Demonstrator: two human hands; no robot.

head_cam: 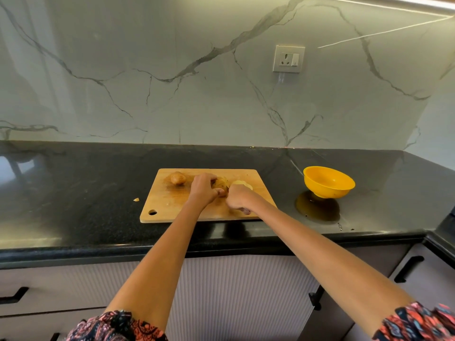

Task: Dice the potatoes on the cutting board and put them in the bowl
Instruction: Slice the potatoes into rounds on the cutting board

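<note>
A wooden cutting board lies on the black counter. A whole brown potato sits at the board's back left. My left hand holds a partly cut potato at the board's middle, fingers curled over it. Pale yellow cut potato pieces lie just right of it. My right hand is a closed fist touching the left hand, gripping what seems to be a knife; the blade is hidden. A yellow bowl stands on the counter to the right of the board, and no pieces show inside it.
A small potato scrap lies on the counter left of the board. The marble wall carries a power socket. The counter's front edge runs just below the board, with cabinet drawers underneath.
</note>
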